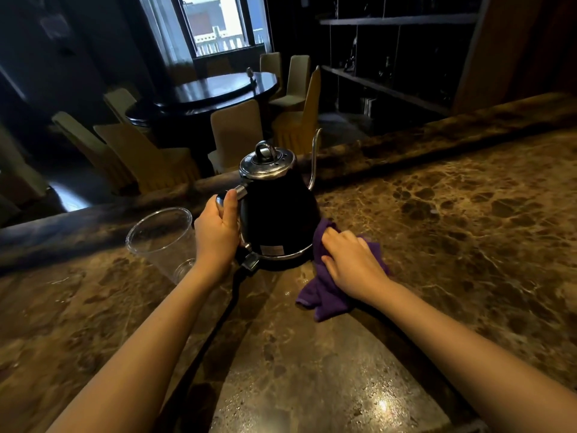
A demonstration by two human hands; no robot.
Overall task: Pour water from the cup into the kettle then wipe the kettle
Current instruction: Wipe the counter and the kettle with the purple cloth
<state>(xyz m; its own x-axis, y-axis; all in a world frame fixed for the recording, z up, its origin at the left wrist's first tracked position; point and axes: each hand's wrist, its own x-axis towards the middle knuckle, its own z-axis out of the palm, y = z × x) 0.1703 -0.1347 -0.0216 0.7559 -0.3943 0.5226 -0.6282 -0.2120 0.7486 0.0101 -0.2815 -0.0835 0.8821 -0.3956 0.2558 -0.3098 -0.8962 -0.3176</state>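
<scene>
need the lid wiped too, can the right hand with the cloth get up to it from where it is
Probably yes: the right hand holds the purple cloth against the kettle low down, and nothing stands between it and the lid.

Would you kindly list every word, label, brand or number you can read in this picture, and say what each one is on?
None can be read.
Pale label low on the black kettle, above its base: print too small and blurred to read.
Clear plastic cup, purple cloth and marble counter: no text visible.
</scene>
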